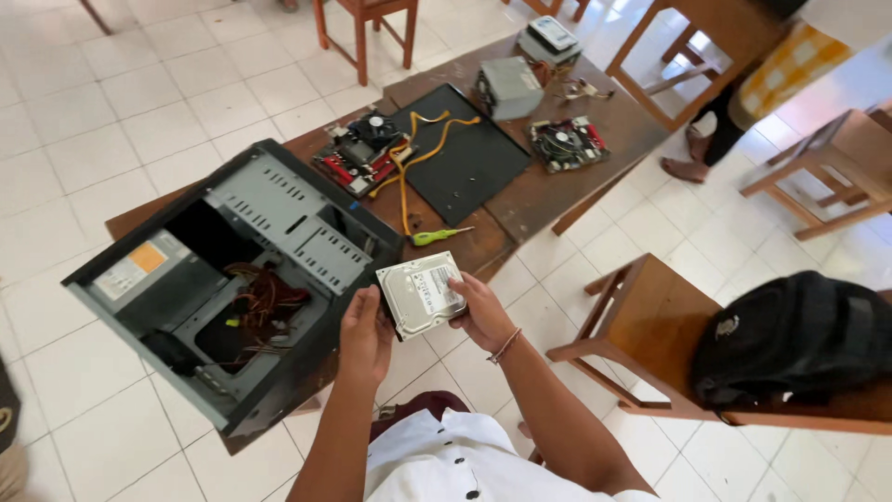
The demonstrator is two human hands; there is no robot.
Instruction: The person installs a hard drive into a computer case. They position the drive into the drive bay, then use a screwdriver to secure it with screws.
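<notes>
Hard drive (423,295) held between both hands above open computer case (232,279) at counter (539,195) edge. Left hand (364,335) clamped on left edge, right hand (481,311) on right. Judged rigid, dense, shock-sensitive; best gripped by side rails, clear of circuit board.

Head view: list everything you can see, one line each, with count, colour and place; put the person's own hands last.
hard drive: one, silver, held in front of the case
computer case: one, black and grey, open, on the table's near end
table: one, brown wood, centre
side panel: one, black, flat on table
circuit boards: two, one left of the panel, one right of it
cables: orange-yellow, across the panel
screwdriver: one, green handle, table edge
power supply: one, grey, far end
backpack: one, black, on the right chair
chairs: several, brown wood
another person: upper right, partly seen
left hand: on drive's left edge
right hand: on drive's right edge
</notes>
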